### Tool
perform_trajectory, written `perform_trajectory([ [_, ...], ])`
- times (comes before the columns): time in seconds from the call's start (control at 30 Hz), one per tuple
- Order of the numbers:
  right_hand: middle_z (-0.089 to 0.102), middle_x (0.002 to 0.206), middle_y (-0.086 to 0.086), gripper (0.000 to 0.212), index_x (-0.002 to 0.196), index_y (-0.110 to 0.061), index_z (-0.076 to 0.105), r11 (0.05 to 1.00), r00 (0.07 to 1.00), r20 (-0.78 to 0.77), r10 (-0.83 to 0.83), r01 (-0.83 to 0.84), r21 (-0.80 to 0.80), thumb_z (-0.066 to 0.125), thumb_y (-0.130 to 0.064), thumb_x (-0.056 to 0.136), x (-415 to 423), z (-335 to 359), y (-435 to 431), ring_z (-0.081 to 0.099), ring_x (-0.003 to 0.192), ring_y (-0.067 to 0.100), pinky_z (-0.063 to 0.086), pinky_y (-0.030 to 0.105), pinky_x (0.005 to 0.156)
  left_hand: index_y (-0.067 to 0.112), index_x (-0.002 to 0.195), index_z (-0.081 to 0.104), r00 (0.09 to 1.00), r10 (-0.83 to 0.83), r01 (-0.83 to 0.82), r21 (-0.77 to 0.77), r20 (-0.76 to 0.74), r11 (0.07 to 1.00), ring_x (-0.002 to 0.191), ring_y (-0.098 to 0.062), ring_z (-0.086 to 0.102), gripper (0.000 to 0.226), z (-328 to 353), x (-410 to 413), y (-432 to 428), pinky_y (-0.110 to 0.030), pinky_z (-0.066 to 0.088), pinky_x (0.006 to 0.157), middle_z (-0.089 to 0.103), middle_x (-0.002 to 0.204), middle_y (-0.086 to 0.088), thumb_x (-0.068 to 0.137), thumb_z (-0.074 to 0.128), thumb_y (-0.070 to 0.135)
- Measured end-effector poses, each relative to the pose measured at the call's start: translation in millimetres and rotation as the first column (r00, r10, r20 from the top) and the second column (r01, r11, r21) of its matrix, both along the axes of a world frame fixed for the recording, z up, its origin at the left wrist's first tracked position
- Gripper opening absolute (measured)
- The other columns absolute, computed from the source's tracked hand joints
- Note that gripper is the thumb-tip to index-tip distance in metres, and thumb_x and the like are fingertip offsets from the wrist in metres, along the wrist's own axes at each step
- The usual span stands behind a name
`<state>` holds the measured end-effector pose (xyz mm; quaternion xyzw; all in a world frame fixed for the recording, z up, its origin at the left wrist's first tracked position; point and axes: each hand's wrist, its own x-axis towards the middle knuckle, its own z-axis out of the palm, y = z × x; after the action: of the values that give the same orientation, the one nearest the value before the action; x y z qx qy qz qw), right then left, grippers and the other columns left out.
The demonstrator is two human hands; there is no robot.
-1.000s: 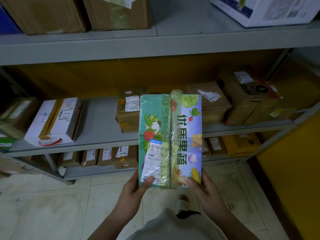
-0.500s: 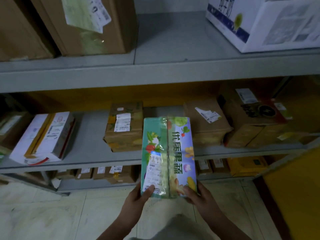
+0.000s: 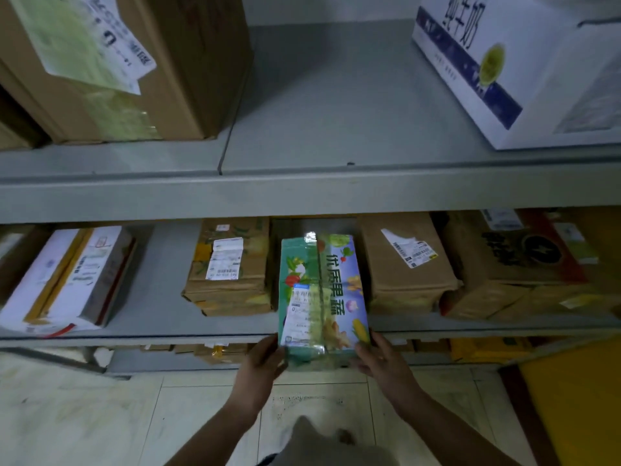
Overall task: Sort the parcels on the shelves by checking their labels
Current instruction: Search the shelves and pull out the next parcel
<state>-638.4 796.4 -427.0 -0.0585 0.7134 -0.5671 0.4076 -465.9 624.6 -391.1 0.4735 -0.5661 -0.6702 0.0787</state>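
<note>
A: Where's the parcel rn?
B: Veg box (image 3: 322,290) is at the front edge of the mid shelf (image 3: 151,326), label (image 3: 300,314) face-up. Far end pokes into the gap btw the left brown box (image 3: 228,274) and the right brown box (image 3: 403,264). Near end hangs out past the edge. Can't tell if it's resting on the shelf or just held above it.
A: Hands?
B: Both on it. Left hand (image 3: 262,361) curled round the near-left corner, right hand (image 3: 379,358) wrapped on the near-right corner. Two-handed hold, nothing else in either.
A: So how far along, approx?
B: Imo mid-job. This one looks about to be slotted, but it's not let go yet. Mid shelf has a row: white box (image 3: 67,280) toward the left end, the two brown ones, a dark box (image 3: 514,257) toward the right end. All show labels, but whether they're in the right spots I can't judge, print's too small.
A: Other shelves?
B: Top shelf (image 3: 302,193) has a big carton (image 3: 134,62) at left and a blue-white box (image 3: 504,72) at right, well apart. Bottom shelf (image 3: 141,361) has small parcels (image 3: 221,351), mostly hidden. No way to tell if those were checked.
A: Left to do?
B: Prob release this one, then go thru the rest, esp. the bottom row.
</note>
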Motion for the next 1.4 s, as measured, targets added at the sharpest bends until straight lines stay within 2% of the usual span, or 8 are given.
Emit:
perform_trajectory([
  [0.13,0.066,0.11,-0.005,0.045,0.134,-0.032,0.045,1.0,0.999,-0.037,0.003,-0.003,-0.012,0.063,-0.013,0.098,-21.6,11.5,-33.8,0.073,0.097,0.024,0.06,0.037,0.088,0.027,0.122,0.068,0.995,-0.085,0.092,-0.184,0.044,0.979,0.082,-0.035,0.068,0.029,8.3,-28.8,-29.3,-0.033,0.054,0.068,0.071,0.1,-0.019,0.101,0.056,0.012],
  [0.2,0.066,0.112,-0.001,0.051,0.14,-0.03,0.042,0.999,1.0,-0.004,-0.031,0.031,-0.009,0.063,-0.011,0.098,-30.9,12.4,-49.3,0.071,0.099,0.027,0.056,0.047,0.096,0.026,0.136,0.061,0.989,-0.125,0.14,-0.215,0.082,0.967,0.107,-0.048,0.062,0.039,11.3,-42.2,-43.9,-0.052,0.056,0.086,0.066,0.121,-0.023,0.099,0.058,0.015],
  [0.3,0.06,0.136,0.011,0.06,0.151,-0.018,0.039,0.998,0.998,-0.023,-0.055,0.056,0.019,0.065,-0.011,0.097,-44.5,9.2,-68.4,0.065,0.115,0.032,0.049,0.052,0.106,0.013,0.142,0.056,0.989,-0.125,0.14,-0.235,0.078,0.962,0.12,-0.033,0.063,0.045,15.9,-60.0,-66.4,-0.049,0.048,0.106,0.068,0.127,-0.013,0.098,0.061,0.009],
  [0.7,0.064,0.129,0.005,0.042,0.127,-0.027,0.057,0.999,0.999,-0.021,-0.047,0.047,-0.01,0.061,0.001,0.096,-69.1,8.6,-92.4,0.063,0.116,0.027,0.047,0.05,0.109,0.023,0.126,0.061,0.982,-0.183,0.189,-0.261,0.047,0.947,0.098,-0.028,0.068,0.031,13.6,-83.2,-100.4,-0.045,0.053,0.09,0.07,0.113,-0.01,0.098,0.058,0.009],
  [1.0,0.069,0.114,0.024,0.022,0.122,-0.001,0.062,0.972,0.971,-0.118,-0.205,0.217,0.094,0.054,-0.003,0.101,-78.8,21.3,-21.1,0.072,0.081,0.021,0.057,0.021,0.066,0.026,0.11,0.064,0.95,-0.307,0.256,-0.433,-0.05,0.864,0.093,-0.009,0.063,0.037,9.9,-91.5,-56.1,-0.024,0.049,0.081,0.066,0.112,0.005,0.093,0.059,-0.006],
  [1.23,0.068,0.096,0.013,0.018,0.107,-0.034,0.064,0.956,0.904,-0.42,-0.082,0.191,0.224,0.062,-0.021,0.095,-148.6,54.6,35.3,0.066,0.089,0.025,0.057,0.038,0.077,0.037,0.141,0.039,0.815,-0.579,0.578,-0.091,0.013,0.811,0.07,-0.007,0.064,0.052,9.2,-154.7,9.4,-0.02,0.048,0.062,0.07,0.096,0.004,0.099,0.063,0.018],
  [1.33,0.068,0.12,0.004,0.057,0.132,-0.043,0.049,0.908,0.884,-0.451,0.119,0.086,0.409,0.059,-0.057,0.078,-185.2,20.1,47.7,0.067,0.108,0.029,0.054,0.051,0.095,0.03,0.158,0.017,0.877,-0.48,0.48,0.064,-0.019,0.875,0.101,-0.025,0.069,0.081,2.7,-182.8,27.0,-0.031,0.053,0.084,0.056,0.142,-0.003,0.096,0.065,0.009],
  [1.4,0.066,0.125,0.006,0.06,0.143,-0.027,0.045,0.909,0.87,-0.447,0.206,-0.001,0.416,0.064,-0.045,0.089,-189.3,17.8,43.4,0.067,0.107,0.027,0.054,0.047,0.096,0.019,0.16,0.016,0.917,-0.395,0.398,0.135,-0.047,0.907,0.091,-0.029,0.071,0.081,-0.1,-198.5,39.0,-0.031,0.055,0.078,0.043,0.15,-0.006,0.096,0.061,-0.003],
])
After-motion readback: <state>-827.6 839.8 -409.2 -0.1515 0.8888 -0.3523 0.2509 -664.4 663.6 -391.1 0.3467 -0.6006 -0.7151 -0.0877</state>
